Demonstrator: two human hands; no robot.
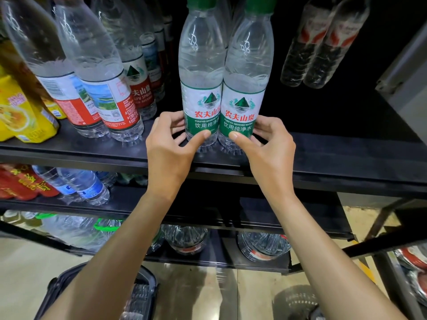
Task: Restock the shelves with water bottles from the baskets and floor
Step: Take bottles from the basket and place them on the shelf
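Observation:
Two green-capped water bottles stand upright and side by side on the black upper shelf [323,153]. My left hand [171,144] grips the left green-label bottle [201,72] near its base, thumb on the label. My right hand [268,146] grips the right green-label bottle [246,75] the same way. The two bottles touch each other. More green-capped bottles stand behind them, mostly hidden.
Red-label water bottles [104,88] stand to the left on the same shelf, beside yellow drink packs [20,112]. Lower shelves hold blue-label bottles [87,185] and large water jugs [187,239]. A dark basket [141,294] sits on the floor below.

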